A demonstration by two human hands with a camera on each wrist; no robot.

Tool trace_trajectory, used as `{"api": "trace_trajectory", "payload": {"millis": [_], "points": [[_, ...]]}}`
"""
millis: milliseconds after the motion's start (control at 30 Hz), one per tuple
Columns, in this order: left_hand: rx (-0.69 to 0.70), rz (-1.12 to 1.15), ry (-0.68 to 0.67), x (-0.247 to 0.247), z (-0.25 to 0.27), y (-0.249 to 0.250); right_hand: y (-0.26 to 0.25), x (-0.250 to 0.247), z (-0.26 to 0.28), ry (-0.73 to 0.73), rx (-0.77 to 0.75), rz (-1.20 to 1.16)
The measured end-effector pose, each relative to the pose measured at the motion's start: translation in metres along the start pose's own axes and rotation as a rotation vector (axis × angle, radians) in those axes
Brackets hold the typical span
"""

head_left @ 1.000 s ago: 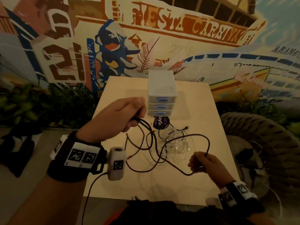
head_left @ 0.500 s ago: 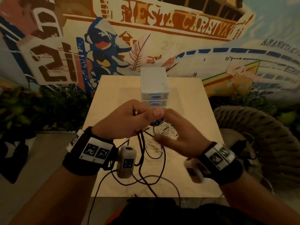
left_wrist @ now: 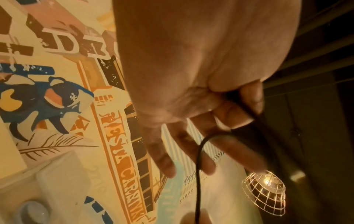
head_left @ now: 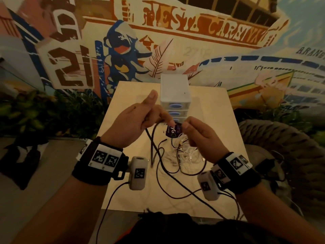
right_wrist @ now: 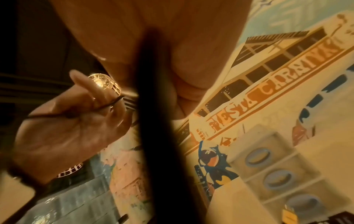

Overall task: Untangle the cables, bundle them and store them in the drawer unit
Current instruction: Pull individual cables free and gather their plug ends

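Both hands are raised above the table (head_left: 207, 106), meeting at about 12 o'clock of the cable pile.

The left hand (head_left: 133, 124) holds the black cable (head_left: 159, 166) with curled fingers, thumb up. The left wrist view shows the cable looped over its fingers (left_wrist: 226, 115), likely to keep the coil's turns together.

The right hand (head_left: 198, 138) is curled close by and pinches the same cable; a dark strand crosses its palm in the right wrist view. It probably feeds slack.

The rest of the black cable trails toward 6 o'clock. The white cables (head_left: 182, 155) lie tangled under the hands.

The drawer unit (head_left: 175, 88) stands at 12 o'clock, drawers closed, within reach for storing.
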State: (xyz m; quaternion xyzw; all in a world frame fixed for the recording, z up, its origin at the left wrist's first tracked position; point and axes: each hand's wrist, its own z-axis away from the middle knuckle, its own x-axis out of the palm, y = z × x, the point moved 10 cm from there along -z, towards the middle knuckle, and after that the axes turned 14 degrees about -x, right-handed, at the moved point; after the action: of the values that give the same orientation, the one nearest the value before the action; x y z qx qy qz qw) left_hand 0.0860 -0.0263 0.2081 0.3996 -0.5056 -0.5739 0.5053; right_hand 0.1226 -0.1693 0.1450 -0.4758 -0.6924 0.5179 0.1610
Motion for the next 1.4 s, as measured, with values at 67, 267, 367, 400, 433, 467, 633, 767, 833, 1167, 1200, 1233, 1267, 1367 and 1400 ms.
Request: {"api": "trace_trajectory", "payload": {"millis": [67,267,367,400,433,467,633,767,833,1167,1200,1233,1267,1367,1400], "points": [[-0.041,0.080,0.083,-0.010,-0.003,-0.003,0.004,-0.022,0.010,0.074,-0.005,-0.018],[-0.111,0.274,0.264,-0.046,0.000,-0.003,0.020,-0.128,0.063,0.553,0.056,-0.161],[-0.096,0.362,0.253,-0.062,0.003,0.004,0.033,-0.182,0.121,0.765,0.138,0.041],[-0.089,0.377,0.253,-0.068,0.005,0.007,0.044,-0.197,0.145,0.793,0.207,0.141],[-0.086,0.380,0.259,-0.074,0.006,0.010,0.054,-0.206,0.167,0.795,0.289,0.219],[-0.086,0.369,0.261,-0.078,0.007,0.013,0.065,-0.211,0.188,0.781,0.373,0.280],[-0.098,0.314,0.215,-0.074,0.008,0.017,0.117,-0.168,0.245,0.411,0.650,0.305],[-0.126,0.261,0.263,-0.068,0.001,0.010,0.153,-0.110,0.263,-0.112,0.752,0.398],[-0.149,0.162,0.309,-0.067,-0.002,0.005,0.166,-0.101,0.268,-0.213,0.801,0.483],[-0.160,-0.012,0.305,-0.055,0.001,-0.023,0.124,-0.102,0.136,0.123,0.502,0.707],[-0.161,-0.023,0.312,-0.055,0.002,-0.026,0.122,-0.092,0.116,0.103,0.452,0.711],[-0.165,-0.032,0.321,-0.055,0.004,-0.028,0.124,-0.078,0.096,0.055,0.417,0.702],[-0.168,-0.037,0.331,-0.056,0.006,-0.030,0.129,-0.061,0.075,-0.021,0.397,0.693],[-0.171,-0.039,0.349,-0.059,0.012,-0.033,0.166,-0.016,0.033,-0.282,0.474,0.727],[-0.167,-0.040,0.358,-0.061,0.014,-0.033,0.180,-0.008,0.026,-0.363,0.523,0.763]]}}
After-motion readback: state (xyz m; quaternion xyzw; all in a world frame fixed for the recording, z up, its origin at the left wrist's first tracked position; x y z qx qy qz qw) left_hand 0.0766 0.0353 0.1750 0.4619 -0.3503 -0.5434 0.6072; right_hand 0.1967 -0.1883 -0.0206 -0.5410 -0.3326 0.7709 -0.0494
